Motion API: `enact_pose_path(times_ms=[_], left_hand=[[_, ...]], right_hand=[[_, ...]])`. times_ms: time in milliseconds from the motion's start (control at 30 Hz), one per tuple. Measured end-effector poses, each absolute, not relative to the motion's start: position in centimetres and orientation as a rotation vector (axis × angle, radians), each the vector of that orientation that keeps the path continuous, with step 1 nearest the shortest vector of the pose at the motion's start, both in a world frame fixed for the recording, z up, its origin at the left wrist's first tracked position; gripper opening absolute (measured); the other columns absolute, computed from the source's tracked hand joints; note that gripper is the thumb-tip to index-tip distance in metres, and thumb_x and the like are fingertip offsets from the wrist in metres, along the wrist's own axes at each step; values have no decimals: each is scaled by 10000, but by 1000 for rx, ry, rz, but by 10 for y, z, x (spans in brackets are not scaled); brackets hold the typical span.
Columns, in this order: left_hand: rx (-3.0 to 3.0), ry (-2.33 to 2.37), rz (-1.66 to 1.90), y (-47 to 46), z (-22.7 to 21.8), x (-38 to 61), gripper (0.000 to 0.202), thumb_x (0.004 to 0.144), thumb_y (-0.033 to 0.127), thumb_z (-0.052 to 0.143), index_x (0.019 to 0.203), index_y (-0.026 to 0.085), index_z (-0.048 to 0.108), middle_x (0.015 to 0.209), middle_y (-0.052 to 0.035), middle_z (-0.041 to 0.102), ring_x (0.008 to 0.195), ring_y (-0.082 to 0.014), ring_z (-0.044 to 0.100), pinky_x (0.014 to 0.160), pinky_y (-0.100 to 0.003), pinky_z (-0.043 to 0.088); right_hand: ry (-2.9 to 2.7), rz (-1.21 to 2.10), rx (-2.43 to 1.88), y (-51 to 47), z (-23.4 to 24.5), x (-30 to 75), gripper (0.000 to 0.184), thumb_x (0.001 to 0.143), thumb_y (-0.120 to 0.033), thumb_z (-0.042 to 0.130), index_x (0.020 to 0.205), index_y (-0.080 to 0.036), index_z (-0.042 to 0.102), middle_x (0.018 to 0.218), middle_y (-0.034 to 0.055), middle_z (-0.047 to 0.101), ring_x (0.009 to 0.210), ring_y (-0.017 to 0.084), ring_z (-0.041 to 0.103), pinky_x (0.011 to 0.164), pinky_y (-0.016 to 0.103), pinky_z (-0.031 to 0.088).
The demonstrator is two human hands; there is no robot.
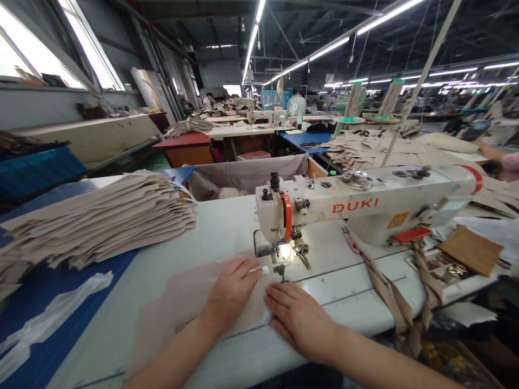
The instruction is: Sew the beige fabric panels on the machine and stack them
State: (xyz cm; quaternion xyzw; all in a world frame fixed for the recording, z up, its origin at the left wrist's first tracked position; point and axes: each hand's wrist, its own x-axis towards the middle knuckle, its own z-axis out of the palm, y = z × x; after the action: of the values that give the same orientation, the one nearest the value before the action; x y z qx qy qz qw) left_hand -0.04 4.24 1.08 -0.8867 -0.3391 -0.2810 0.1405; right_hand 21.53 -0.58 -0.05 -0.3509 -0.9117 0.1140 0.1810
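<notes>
My left hand (233,294) lies on a beige fabric piece (186,292) on the machine table, fingers lowered flat onto it. A small white strip (261,269) shows by its fingertips. At the fabric's right edge, my right hand (300,319) rests palm down, its fingers extended and side by side. Just beyond both hands stands the sewing machine (352,202), with its lit needle area (286,253) close to the fabric's far edge. Part of the fabric is blurred, and my left forearm covers some of it.
A stack of beige fabric pieces (105,216) and white strips (52,319) lie on the blue surface at left. Pink-handled snips (351,240) and fabric straps (385,292) are at right, near a tray of metal parts (454,270). Behind the table is a lined bin (251,170).
</notes>
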Motion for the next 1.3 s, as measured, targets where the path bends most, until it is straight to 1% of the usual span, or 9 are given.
enact_pose_path(times_ms=[100, 300, 433, 567, 700, 867, 967, 1167, 1300], left_hand=[[-2690, -922, -687, 46, 4, 7, 270, 922, 62, 436, 920, 153, 690, 918, -71, 711, 866, -181, 639, 828, -323, 542], [-2742, -965, -465, 45, -2, 6, 282, 898, 44, 446, 1008, 166, 676, 968, -72, 705, 886, -196, 648, 822, -342, 530], [-2724, -949, -500, 43, 2, 10, 258, 878, 22, 488, 995, 166, 668, 952, -67, 704, 880, -204, 643, 805, -338, 521], [-2736, -973, -484, 42, 4, 16, 234, 882, 16, 471, 939, 152, 652, 945, -77, 693, 887, -203, 636, 799, -332, 519], [-2725, -959, -450, 45, 4, 16, 250, 882, 7, 449, 937, 157, 642, 962, -70, 694, 893, -198, 639, 798, -324, 521], [-2720, -886, -523, 50, 1, 15, 224, 879, 9, 472, 900, 163, 634, 924, -59, 694, 863, -192, 640, 786, -318, 522], [-2725, -880, -565, 50, 1, 15, 214, 880, 13, 485, 909, 162, 636, 920, -61, 693, 866, -196, 640, 798, -325, 522], [-2725, -903, -589, 48, 1, 14, 231, 886, 13, 479, 950, 157, 648, 949, -70, 699, 887, -200, 642, 805, -327, 524], [-2708, -887, -607, 49, -3, 12, 235, 890, 26, 486, 981, 161, 656, 961, -70, 705, 892, -197, 646, 817, -323, 522]], right_hand=[[-2565, 321, -993, -7, -1, 217, 389, 974, -297, 522, 1327, -139, 558, 1393, 113, 560, 1319, 221, 462, 1151, 376, 320], [-2553, 350, -980, -10, 0, 220, 386, 981, -291, 504, 1323, -124, 562, 1379, 119, 570, 1315, 227, 465, 1147, 373, 325], [-2527, 355, -970, -10, -1, 221, 376, 986, -288, 481, 1319, -137, 567, 1371, 107, 577, 1299, 234, 477, 1138, 384, 342], [-2511, 355, -953, -11, -2, 222, 380, 983, -284, 481, 1317, -126, 566, 1361, 112, 583, 1289, 231, 480, 1129, 381, 354], [-2514, 354, -966, -12, -2, 221, 378, 991, -296, 465, 1318, -134, 567, 1366, 109, 581, 1292, 228, 479, 1128, 379, 356], [-2530, 316, -967, -12, 0, 221, 377, 998, -290, 453, 1314, -118, 567, 1371, 110, 576, 1289, 220, 482, 1126, 361, 364], [-2513, 292, -960, -12, -1, 220, 374, 1001, -294, 448, 1305, -116, 573, 1360, 112, 585, 1279, 222, 491, 1117, 356, 375], [-2505, 300, -957, -12, -5, 220, 378, 1002, -300, 452, 1321, -125, 552, 1371, 98, 574, 1298, 212, 469, 1139, 351, 344], [-2502, 275, -951, -12, -3, 220, 367, 996, -292, 463, 1299, -114, 569, 1350, 103, 589, 1283, 209, 479, 1132, 338, 352]])
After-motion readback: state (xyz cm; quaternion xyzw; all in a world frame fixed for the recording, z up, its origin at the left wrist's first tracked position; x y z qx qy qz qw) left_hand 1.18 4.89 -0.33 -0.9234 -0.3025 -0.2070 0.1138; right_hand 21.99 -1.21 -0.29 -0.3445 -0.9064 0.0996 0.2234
